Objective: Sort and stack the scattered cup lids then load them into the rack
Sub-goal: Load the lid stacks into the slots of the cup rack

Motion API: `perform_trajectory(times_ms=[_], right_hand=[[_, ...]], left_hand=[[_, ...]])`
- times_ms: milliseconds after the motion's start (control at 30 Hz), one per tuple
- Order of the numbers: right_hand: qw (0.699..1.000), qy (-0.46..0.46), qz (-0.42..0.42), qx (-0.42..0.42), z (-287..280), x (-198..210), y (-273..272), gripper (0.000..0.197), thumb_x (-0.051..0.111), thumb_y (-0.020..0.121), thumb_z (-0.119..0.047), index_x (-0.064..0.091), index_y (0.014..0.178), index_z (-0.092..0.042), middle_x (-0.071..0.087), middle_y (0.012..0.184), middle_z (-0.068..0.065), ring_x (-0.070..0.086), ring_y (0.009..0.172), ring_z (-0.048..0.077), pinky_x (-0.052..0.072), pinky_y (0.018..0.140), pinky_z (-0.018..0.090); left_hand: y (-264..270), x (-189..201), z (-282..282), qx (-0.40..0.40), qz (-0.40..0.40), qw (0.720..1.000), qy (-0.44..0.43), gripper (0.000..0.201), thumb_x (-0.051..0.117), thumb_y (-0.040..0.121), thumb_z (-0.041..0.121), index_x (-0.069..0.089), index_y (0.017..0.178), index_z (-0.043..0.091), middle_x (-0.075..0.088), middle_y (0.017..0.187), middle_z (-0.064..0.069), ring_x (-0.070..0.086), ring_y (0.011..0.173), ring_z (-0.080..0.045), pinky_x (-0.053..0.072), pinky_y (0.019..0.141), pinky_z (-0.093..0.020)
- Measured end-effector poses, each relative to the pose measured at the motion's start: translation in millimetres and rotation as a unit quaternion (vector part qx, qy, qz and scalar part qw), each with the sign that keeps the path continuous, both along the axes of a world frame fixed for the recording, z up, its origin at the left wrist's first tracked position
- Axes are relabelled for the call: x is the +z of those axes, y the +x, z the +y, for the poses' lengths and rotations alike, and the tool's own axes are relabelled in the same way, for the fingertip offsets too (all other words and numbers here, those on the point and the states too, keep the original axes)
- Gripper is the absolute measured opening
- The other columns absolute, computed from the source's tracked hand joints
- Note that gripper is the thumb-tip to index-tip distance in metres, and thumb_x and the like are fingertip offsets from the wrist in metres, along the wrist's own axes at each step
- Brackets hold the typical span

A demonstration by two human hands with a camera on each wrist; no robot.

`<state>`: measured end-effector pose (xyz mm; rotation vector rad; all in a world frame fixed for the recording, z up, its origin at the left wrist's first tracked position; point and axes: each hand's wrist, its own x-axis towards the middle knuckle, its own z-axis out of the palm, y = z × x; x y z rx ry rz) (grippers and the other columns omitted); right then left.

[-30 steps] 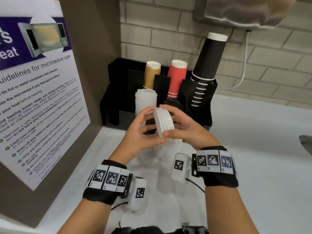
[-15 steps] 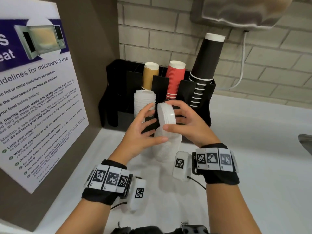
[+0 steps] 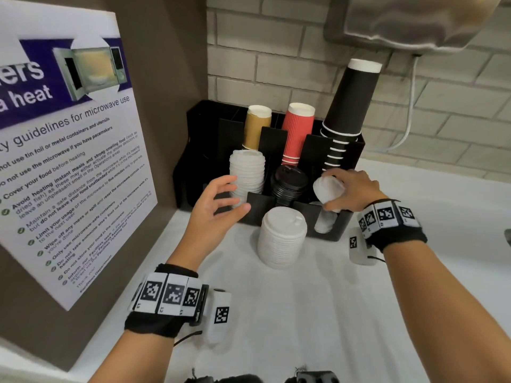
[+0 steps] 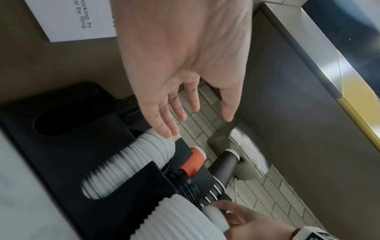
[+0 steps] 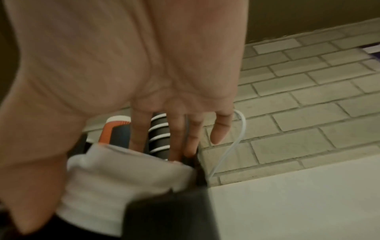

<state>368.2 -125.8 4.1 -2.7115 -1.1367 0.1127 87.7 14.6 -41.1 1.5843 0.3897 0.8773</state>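
At the far left a microwave poster (image 3: pixel 69 150) is leaning against the brown side panel. The left hand (image 3: pixel 215 203) is hovering with its fingers spread and relaxed, holding nothing, just in front of the white lids (image 3: pixel 247 175) already sitting in the left front slot of the black rack (image 3: pixel 260 201). Behind that slot a tan cup (image 3: pixel 255 127) is standing, then a red cup (image 3: pixel 297 132). In the middle front slot the black lids (image 3: pixel 287 185) are resting. Just near of the rack, a tall lid stack (image 3: pixel 282 237) is standing upright on the white table (image 3: pixel 345 313), not yet loaded. To the right, black cups (image 3: pixel 349 106) are towering out of the far right slot. The right hand (image 3: pixel 351 192) is gripping a short lid bundle (image 3: pixel 327 190), tilted on its side, and is lowering it over the right front slot, where some white lids are already showing through the cutout.

Judging from here, the bundle is going in tilted, so its rim may be catching on the slot's front wall and fanning the lids apart; the wrist view is too blurred to tell how squarely it is lining up. The right fingers are working close to the black cups, so a nudge could tip them. The free stack is standing unsupported near both wrists and could be knocked over.
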Motion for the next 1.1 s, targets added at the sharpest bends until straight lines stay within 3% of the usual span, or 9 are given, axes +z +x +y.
perform_trajectory(times_ms=[233,500,667,733,800,867,933,1000,1100], right_hand=[[0.981,-0.175,-0.075,0.038,17.9,-17.0,-7.1,0.086,0.079,0.061,-0.040,0.037,0.136,-0.035,0.052,0.123,0.002,0.045,0.120,0.026,0.031,0.097,0.049],[0.974,-0.193,-0.116,0.038,19.4,-29.2,-10.0,0.080,0.079,0.054,-0.048,0.040,0.121,-0.027,0.059,0.105,-0.004,0.048,0.110,0.022,0.030,0.089,0.046],[0.968,-0.214,-0.117,0.052,13.9,-25.7,-15.5,0.079,0.078,0.058,-0.052,0.043,0.126,-0.030,0.057,0.119,-0.005,0.043,0.118,0.021,0.028,0.095,0.047],[0.980,-0.155,-0.121,0.040,7.0,-16.8,-21.2,0.068,0.076,0.066,-0.039,0.045,0.126,-0.029,0.051,0.123,-0.002,0.041,0.119,0.023,0.029,0.096,0.047],[0.993,0.040,-0.105,0.046,1.8,-9.1,-32.4,0.047,0.069,0.074,-0.022,0.054,0.118,-0.023,0.052,0.119,0.004,0.044,0.114,0.027,0.033,0.095,0.046],[0.969,0.223,-0.030,0.104,2.7,-5.2,-52.8,0.029,0.067,0.079,-0.013,0.061,0.107,-0.014,0.056,0.108,0.008,0.053,0.103,0.027,0.044,0.090,0.043],[0.962,0.222,0.059,0.149,8.5,-7.4,-79.0,0.029,0.073,0.080,-0.025,0.057,0.102,-0.014,0.056,0.102,0.005,0.055,0.093,0.019,0.048,0.080,0.034],[0.974,0.142,0.099,0.148,14.7,-15.9,-96.5,0.048,0.076,0.074,-0.045,0.049,0.104,-0.020,0.049,0.105,-0.001,0.051,0.093,0.014,0.043,0.072,0.025],[0.981,0.110,0.082,0.136,20.4,-27.4,-104.4,0.064,0.082,0.064,-0.050,0.044,0.105,-0.018,0.044,0.108,0.000,0.049,0.093,0.018,0.045,0.077,0.029]], left_hand=[[0.2,0.1,-3.4,0.003,0.006,1.000,-0.008,0.046,0.071,0.084,0.009,0.055,0.119,0.035,0.055,0.122,0.003,0.062,0.104,-0.012,0.049,0.081,-0.013],[0.5,-2.9,-7.0,0.016,0.018,1.000,-0.008,0.044,0.071,0.085,0.012,0.056,0.123,0.030,0.056,0.124,0.004,0.063,0.102,-0.009,0.049,0.081,-0.011],[1.2,-5.1,-9.9,0.015,0.027,0.999,-0.011,0.043,0.070,0.086,0.014,0.056,0.124,0.030,0.056,0.125,0.005,0.063,0.104,-0.010,0.050,0.082,-0.013],[0.7,-5.5,-10.3,0.016,0.022,1.000,-0.012,0.042,0.070,0.087,0.014,0.056,0.121,0.033,0.055,0.124,0.005,0.064,0.102,-0.007,0.049,0.080,-0.011],[0.2,-5.4,-10.5,0.020,0.014,1.000,-0.015,0.040,0.069,0.087,0.013,0.056,0.118,0.036,0.056,0.124,0.004,0.064,0.096,-0.001,0.048,0.079,-0.009],[0.2,-5.4,-10.6,0.021,0.011,1.000,-0.018,0.039,0.069,0.087,0.013,0.056,0.116,0.037,0.055,0.124,0.004,0.065,0.093,0.002,0.047,0.079,-0.008],[0.3,-5.6,-11.4,0.021,0.015,1.000,-0.019,0.038,0.068,0.088,0.014,0.056,0.116,0.037,0.055,0.124,0.005,0.065,0.095,0.001,0.048,0.080,-0.010],[0.4,-6.1,-13.1,0.019,0.017,0.999,-0.021,0.038,0.068,0.088,0.014,0.057,0.116,0.037,0.055,0.124,0.006,0.065,0.096,-0.002,0.048,0.080,-0.011],[-1.5,-6.5,-16.5,0.019,0.020,0.999,-0.020,0.037,0.068,0.088,0.014,0.057,0.116,0.036,0.055,0.124,0.005,0.065,0.096,-0.002,0.047,0.078,-0.009]])
